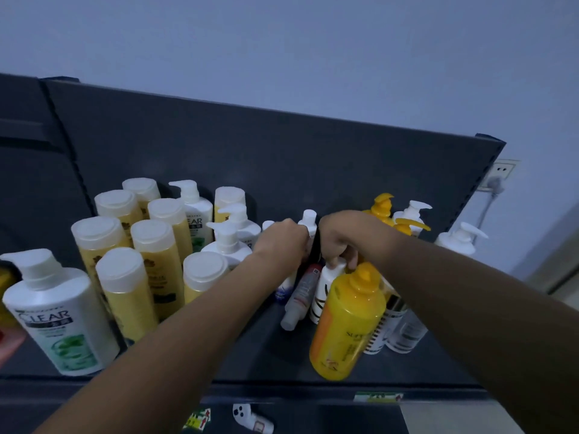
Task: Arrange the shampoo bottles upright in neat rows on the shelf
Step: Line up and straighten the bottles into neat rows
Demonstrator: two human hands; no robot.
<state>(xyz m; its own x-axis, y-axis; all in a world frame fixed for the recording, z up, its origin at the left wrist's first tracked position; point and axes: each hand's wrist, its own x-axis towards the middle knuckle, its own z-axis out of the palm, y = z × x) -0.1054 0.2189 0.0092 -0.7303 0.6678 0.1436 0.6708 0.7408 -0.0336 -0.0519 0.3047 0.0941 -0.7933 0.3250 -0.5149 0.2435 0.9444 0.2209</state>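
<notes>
On the dark shelf (257, 349), yellow flat-cap bottles (125, 292) stand upright in rows at the left. A white CLEAR pump bottle (56, 311) stands in front of them. In the middle, small bottles are jumbled: a slim red-labelled tube (302, 292) leans, next to a white striped bottle (324, 292). My left hand (282, 242) is curled around a slim dark bottle (314, 245), mostly hidden. My right hand (341, 236) pinches the white striped bottle's cap. A big orange-yellow pump bottle (344, 324) stands at the front.
White pump bottles (230, 242) stand mid-shelf. Yellow pump bottles (383, 208) and white ones (460, 239) stand at the back right, silver-white bottles (404, 327) behind the orange one. A dark back panel (250, 151) closes the shelf. A wall socket (501, 170) is at the right.
</notes>
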